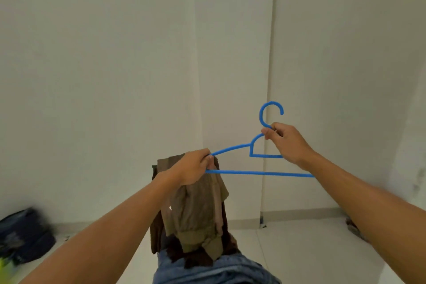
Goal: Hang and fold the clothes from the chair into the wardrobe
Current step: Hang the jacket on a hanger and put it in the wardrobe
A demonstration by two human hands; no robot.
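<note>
I hold a blue plastic hanger [253, 172] in the air in front of a white wall. My right hand [288, 143] pinches its neck just below the hook. My left hand [193, 169] grips the hanger's left end together with an olive-brown garment [198, 210] that hangs down from it. Below the garment lies a pile of clothes: a dark brown piece [198, 258] and blue denim [214, 272]. The chair under the pile is mostly hidden. No wardrobe interior shows.
White panels fill the view, with a vertical seam [268, 76] right of centre. A dark blue bag [23, 235] lies on the pale floor at the left. A small dark object [353, 228] sits by the wall at the right.
</note>
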